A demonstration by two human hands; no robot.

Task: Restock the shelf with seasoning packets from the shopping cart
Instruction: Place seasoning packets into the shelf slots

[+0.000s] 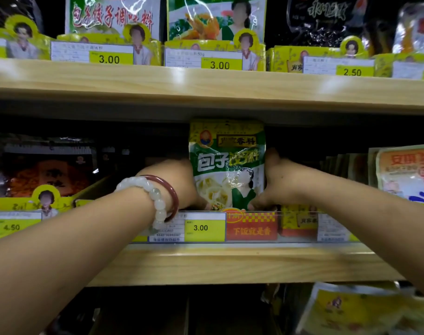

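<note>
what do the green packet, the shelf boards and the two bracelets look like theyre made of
Green packet: glossy plastic film, creased with glare.
Shelf board: light wood-grain finish, maybe laminate, with a soft sheen.
Beaded bracelet: milky translucent beads, possibly jade or glass.
Red bangle: smooth, polished; material unclear.

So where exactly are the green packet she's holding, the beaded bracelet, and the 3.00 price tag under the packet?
green packet [226, 163]: head view, on the white lettering across its front.
beaded bracelet [155, 194]: head view, on a pale bead at the left wrist.
3.00 price tag [201, 228]: head view, on its yellow price panel.
</note>
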